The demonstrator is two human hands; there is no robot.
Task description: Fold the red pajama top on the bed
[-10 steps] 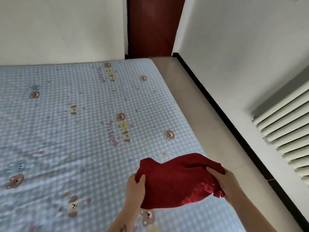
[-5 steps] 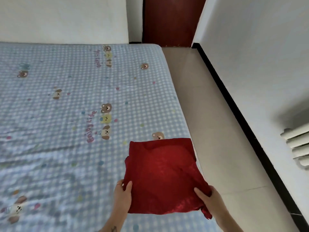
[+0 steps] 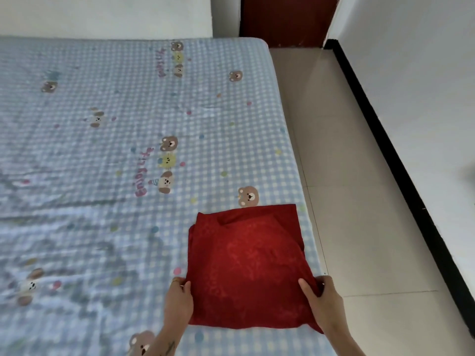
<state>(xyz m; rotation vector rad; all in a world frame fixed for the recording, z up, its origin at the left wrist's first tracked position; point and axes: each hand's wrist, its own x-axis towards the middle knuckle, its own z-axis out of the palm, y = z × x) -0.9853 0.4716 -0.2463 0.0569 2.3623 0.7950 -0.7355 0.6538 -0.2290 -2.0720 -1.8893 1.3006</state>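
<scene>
A bed (image 3: pixel 102 150) covered in a pale blue checked sheet with small bear prints fills the left and middle of the view. Near its right edge, close to the viewer, lies the red top (image 3: pixel 246 265), folded into a rough square and lying flat on the sheet. The left hand (image 3: pixel 178 299) grips the square's near left edge, thumb on top of the cloth and the other fingers hidden beneath or beside it. The right hand (image 3: pixel 322 301) pinches the near right corner, thumb pressed on top and a bunch of loose fabric gathered under the fingers. The far edge shows a small raised wrinkle, and the left side shows stacked layers slightly out of line. To finish this step well, it seems best to tuck the loose bunch at the right corner under, square the layers, then smooth the top flat with open palms. To the right of the bed is a beige tiled floor (image 3: pixel 347 201), then a white wall (image 3: pixel 424 98) with a black skirting strip.
</scene>
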